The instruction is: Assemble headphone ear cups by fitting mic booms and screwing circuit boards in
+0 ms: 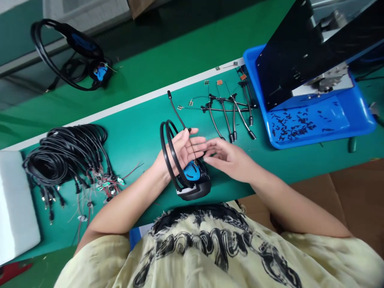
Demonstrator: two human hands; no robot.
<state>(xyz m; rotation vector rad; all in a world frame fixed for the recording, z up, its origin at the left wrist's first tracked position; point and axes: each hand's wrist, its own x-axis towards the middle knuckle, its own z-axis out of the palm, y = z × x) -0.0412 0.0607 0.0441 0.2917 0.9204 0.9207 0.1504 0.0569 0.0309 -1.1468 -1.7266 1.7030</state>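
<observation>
My left hand reaches through the black headband of a headset, palm up. Its thumb presses a microphone boom near the base, and the boom points up and away. From that base a thin wire runs down to the headset's open ear cup, where blue plastic shows. My right hand is beside the cup with fingers curled in, its fingertips meeting those of the left hand. Something small and dark shows between its thumb and fingers; its kind is hidden.
Several more microphone booms with wired ends lie to the right. Beyond them, a blue tray holds small black parts under a black machine. Bundled cables and white foam lie left. Another headset rests at the back.
</observation>
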